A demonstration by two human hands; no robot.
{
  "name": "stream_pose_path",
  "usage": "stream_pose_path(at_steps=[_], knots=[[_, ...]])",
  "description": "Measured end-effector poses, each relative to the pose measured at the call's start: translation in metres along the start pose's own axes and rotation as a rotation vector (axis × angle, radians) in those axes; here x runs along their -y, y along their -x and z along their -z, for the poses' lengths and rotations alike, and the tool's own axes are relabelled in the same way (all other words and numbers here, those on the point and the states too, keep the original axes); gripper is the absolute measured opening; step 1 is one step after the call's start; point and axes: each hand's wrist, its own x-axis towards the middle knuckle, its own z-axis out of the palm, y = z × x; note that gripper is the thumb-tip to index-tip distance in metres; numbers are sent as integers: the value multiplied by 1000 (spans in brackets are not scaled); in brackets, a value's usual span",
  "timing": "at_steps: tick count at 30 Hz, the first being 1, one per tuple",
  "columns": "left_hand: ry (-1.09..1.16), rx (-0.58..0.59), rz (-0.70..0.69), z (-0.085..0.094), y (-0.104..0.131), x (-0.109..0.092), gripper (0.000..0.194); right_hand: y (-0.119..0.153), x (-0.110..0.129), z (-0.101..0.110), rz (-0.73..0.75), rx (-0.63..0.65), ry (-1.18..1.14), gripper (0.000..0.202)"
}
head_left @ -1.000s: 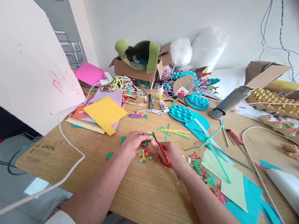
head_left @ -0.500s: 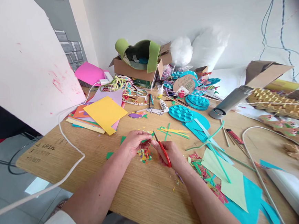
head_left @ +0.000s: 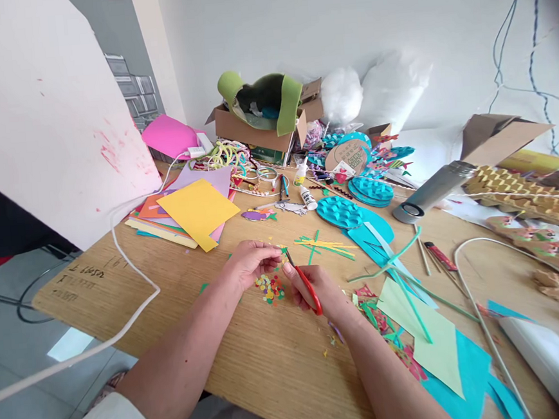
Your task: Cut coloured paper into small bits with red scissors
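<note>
Red-handled scissors (head_left: 310, 290) are gripped in my right hand (head_left: 315, 287), their blades pointing up and left. My left hand (head_left: 254, 262) pinches a small green paper piece (head_left: 283, 250) right at the blade tips. Below and between the hands lies a small pile of colourful paper bits (head_left: 270, 289). Thin yellow and green paper strips (head_left: 328, 244) rest beyond my right hand. A green paper scrap (head_left: 204, 287) shows beside my left forearm.
Coloured paper sheets (head_left: 197, 209) are stacked at the left, near a white cable (head_left: 157, 289). Glue bottles (head_left: 307, 198) stand or lean behind the hands. At the right are a metal flask (head_left: 433, 191), blue paper (head_left: 467, 375) and paper scraps (head_left: 378, 318).
The left hand has shifted slightly, with its fingers a little straighter. The scissors' blades look closer together at the green piece. The whole view has moved slightly.
</note>
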Motion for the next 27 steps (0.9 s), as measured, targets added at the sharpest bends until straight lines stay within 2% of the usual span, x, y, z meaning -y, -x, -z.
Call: stream_pose_path(at_steps=[16, 27], knots=[[-69, 35, -12, 5, -1, 0, 14, 1, -1, 1, -43, 16, -4, 54], [-85, 25, -19, 4, 0, -1, 13, -3, -6, 1, -28, -16, 103, 56]])
